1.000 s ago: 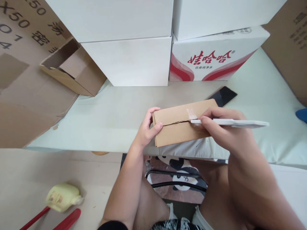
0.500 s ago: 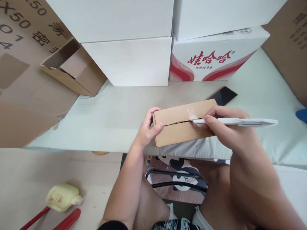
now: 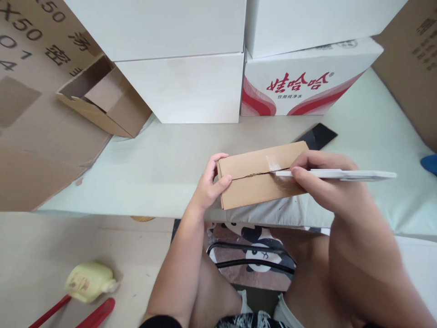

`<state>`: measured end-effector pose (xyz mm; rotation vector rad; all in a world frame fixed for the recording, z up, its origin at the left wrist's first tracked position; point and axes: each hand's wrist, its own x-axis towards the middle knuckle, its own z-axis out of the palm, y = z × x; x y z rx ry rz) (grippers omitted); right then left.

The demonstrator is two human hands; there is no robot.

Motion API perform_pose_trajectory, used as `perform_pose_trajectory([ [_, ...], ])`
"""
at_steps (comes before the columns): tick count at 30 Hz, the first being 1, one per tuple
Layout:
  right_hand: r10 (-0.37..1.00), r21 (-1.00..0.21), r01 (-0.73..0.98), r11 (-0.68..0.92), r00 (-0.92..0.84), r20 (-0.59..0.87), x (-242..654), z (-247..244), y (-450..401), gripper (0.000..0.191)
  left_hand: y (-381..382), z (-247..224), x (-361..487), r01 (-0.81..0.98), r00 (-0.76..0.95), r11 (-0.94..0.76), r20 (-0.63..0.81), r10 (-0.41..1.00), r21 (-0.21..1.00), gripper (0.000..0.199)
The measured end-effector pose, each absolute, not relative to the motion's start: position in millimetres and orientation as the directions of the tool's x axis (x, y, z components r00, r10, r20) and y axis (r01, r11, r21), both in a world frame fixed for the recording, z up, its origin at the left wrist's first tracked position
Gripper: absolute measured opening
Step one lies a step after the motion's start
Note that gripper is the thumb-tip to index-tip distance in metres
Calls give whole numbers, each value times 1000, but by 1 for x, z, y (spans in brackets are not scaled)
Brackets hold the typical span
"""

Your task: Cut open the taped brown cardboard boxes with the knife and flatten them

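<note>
My left hand (image 3: 213, 182) grips the left end of a small brown cardboard box (image 3: 262, 187), thumb on top and fingers behind. A seam runs along the box's upper face, with a strip of clear tape (image 3: 272, 163) across it. My right hand (image 3: 317, 180) is closed around a slim white utility knife (image 3: 362, 175). The knife's tip lies at the seam, by the tape; whether the blade is inside cannot be made out. Behind the box's right end lies a flat black object (image 3: 319, 135), partly hidden.
White boxes (image 3: 184, 89) and a white-and-red carton (image 3: 300, 86) stand at the back of the cloth-covered table (image 3: 164, 168). An open cardboard box (image 3: 102, 98) sits at left beside a large carton (image 3: 34, 136). A yellow bottle (image 3: 89, 281) is on the floor.
Almost nothing differs. My right hand and the knife have shifted very slightly to the right; the box and my left hand stay in place.
</note>
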<state>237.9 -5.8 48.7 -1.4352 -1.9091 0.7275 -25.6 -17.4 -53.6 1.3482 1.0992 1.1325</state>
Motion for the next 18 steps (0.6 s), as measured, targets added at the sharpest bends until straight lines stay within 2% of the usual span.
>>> perform_pose_trajectory([
  [18,961,-781,571,251,-241,132,238,46,-5,17,-17,-53,-24,46,126,-77,71,990,996,67],
])
